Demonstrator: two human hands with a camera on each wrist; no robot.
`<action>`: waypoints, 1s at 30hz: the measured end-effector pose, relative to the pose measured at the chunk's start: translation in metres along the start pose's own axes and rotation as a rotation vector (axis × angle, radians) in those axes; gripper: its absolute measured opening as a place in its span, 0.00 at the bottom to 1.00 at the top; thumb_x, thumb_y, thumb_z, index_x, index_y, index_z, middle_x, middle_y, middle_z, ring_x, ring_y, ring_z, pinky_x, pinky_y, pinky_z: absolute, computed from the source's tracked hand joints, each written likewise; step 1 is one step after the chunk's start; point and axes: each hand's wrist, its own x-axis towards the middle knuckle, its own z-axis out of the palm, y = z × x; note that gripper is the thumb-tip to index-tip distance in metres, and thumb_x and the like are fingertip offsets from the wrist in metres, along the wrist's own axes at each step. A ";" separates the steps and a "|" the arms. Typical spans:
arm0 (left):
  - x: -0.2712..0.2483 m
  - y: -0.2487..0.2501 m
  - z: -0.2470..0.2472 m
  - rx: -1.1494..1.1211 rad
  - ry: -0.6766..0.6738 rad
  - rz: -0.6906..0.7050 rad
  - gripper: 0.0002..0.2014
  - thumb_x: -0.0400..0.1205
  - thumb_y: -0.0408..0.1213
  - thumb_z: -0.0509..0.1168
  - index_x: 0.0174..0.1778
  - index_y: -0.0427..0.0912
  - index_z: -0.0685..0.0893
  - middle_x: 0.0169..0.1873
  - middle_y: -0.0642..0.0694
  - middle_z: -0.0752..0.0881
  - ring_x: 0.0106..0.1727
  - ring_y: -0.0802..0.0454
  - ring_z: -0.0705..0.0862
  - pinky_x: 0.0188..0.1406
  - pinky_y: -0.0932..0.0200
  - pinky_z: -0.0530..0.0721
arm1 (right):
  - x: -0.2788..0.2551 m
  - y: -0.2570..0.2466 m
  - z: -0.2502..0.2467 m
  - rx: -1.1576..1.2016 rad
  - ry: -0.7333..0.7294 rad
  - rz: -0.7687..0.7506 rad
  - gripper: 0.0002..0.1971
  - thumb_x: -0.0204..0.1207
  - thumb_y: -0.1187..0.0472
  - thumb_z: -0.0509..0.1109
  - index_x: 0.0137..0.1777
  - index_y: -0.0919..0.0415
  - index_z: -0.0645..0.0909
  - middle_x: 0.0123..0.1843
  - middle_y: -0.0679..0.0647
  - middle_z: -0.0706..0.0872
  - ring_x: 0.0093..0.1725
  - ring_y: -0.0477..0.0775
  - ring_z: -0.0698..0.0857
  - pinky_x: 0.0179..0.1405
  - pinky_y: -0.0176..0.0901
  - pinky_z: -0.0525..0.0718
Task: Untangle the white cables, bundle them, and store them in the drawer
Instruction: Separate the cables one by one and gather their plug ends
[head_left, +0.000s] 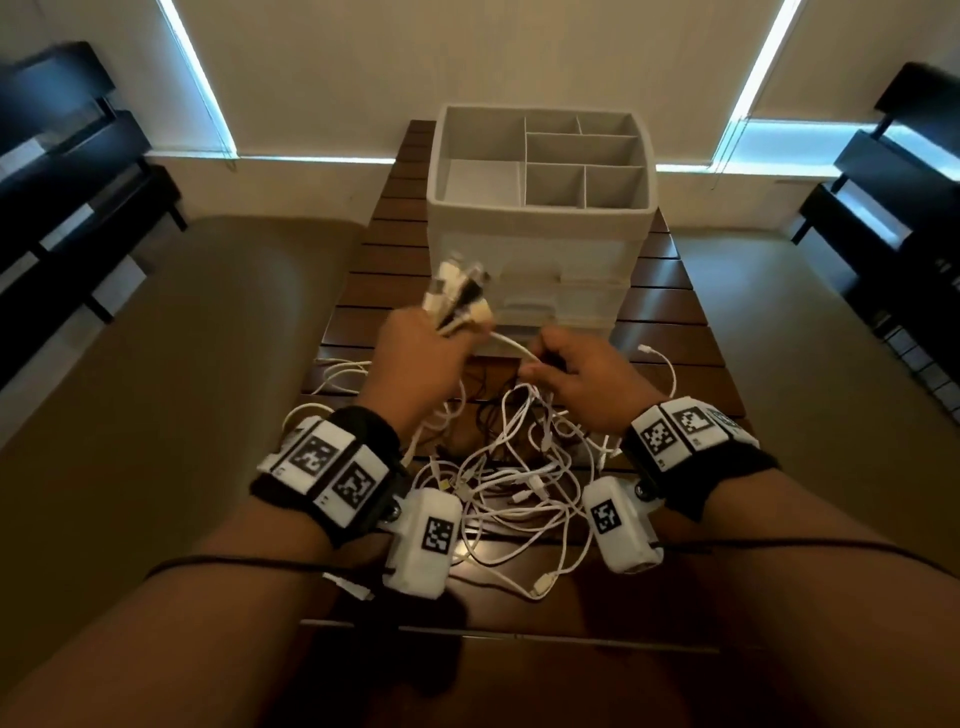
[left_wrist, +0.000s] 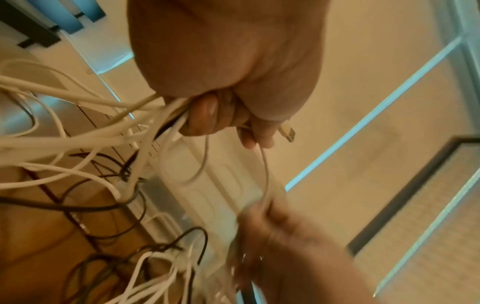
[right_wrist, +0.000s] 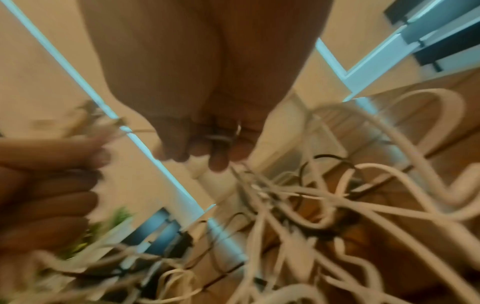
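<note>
One white cable (head_left: 511, 347) runs taut from the left hand (head_left: 415, 358), which is fisted around a bunch of plug ends (head_left: 457, 299), toward three o'clock into the pinching right hand (head_left: 582, 379), with the tangle (head_left: 519, 483) at six o'clock below and the drawer (head_left: 558, 306) at twelve.

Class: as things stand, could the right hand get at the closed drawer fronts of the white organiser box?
Probably not yet: the right hand pinches a white cable, though nothing blocks the drawer fronts.
</note>
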 end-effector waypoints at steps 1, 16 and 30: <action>0.004 0.002 -0.006 -0.035 0.074 -0.010 0.08 0.78 0.42 0.74 0.38 0.42 0.86 0.26 0.50 0.81 0.23 0.60 0.76 0.22 0.66 0.74 | -0.002 0.007 0.000 0.017 -0.029 0.057 0.06 0.80 0.58 0.68 0.43 0.58 0.79 0.39 0.56 0.86 0.40 0.57 0.84 0.46 0.54 0.83; -0.012 0.001 -0.001 0.183 -0.277 -0.047 0.17 0.74 0.49 0.77 0.35 0.37 0.87 0.24 0.46 0.83 0.23 0.56 0.78 0.22 0.64 0.74 | 0.004 -0.008 -0.011 0.010 -0.050 -0.009 0.06 0.81 0.61 0.66 0.45 0.54 0.84 0.42 0.55 0.88 0.42 0.56 0.86 0.45 0.53 0.85; 0.001 0.000 -0.002 0.245 -0.191 -0.076 0.12 0.72 0.40 0.79 0.38 0.36 0.86 0.29 0.46 0.84 0.28 0.50 0.81 0.26 0.58 0.76 | 0.001 -0.016 -0.007 0.032 -0.008 -0.050 0.06 0.77 0.60 0.72 0.40 0.48 0.82 0.34 0.44 0.84 0.32 0.37 0.82 0.32 0.27 0.79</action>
